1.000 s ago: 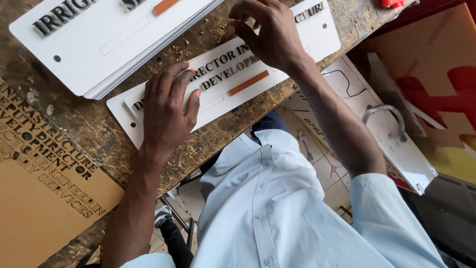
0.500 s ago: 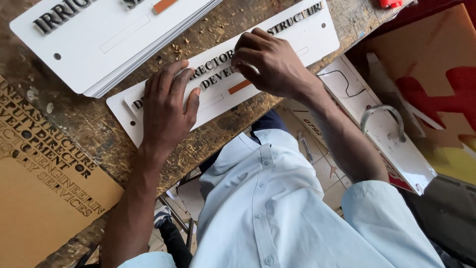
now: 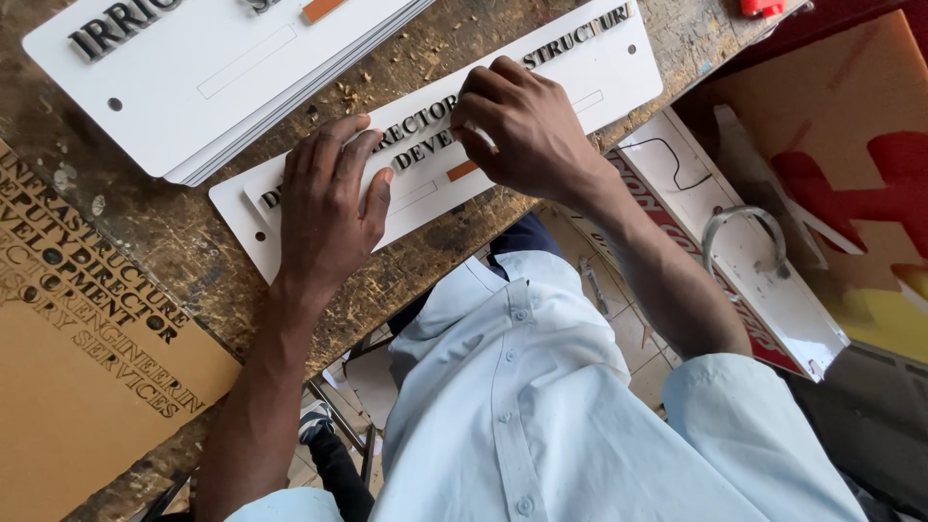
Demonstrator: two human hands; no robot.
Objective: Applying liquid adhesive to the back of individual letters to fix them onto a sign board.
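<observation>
A long white sign plate (image 3: 590, 68) with raised dark letters lies slanted on the worn wooden workbench (image 3: 184, 242). My left hand (image 3: 324, 208) rests flat on the plate's left part, fingers spread over the letters. My right hand (image 3: 522, 130) is over the plate's middle, fingers curled and pinched at the lower row of letters; whether a letter is between the fingertips is hidden. A small orange strip (image 3: 462, 170) shows on the plate just under that hand.
A stack of similar white plates (image 3: 222, 68) lies at the top left. A brown board with cut-out letters (image 3: 87, 319) sits at the left edge. Below the bench's right side stand red and white sign boards (image 3: 773, 280) and a metal loop (image 3: 739, 232).
My right hand has come down from the plate's upper right edge to the lower row of letters at the middle. My left hand has stayed flat in place.
</observation>
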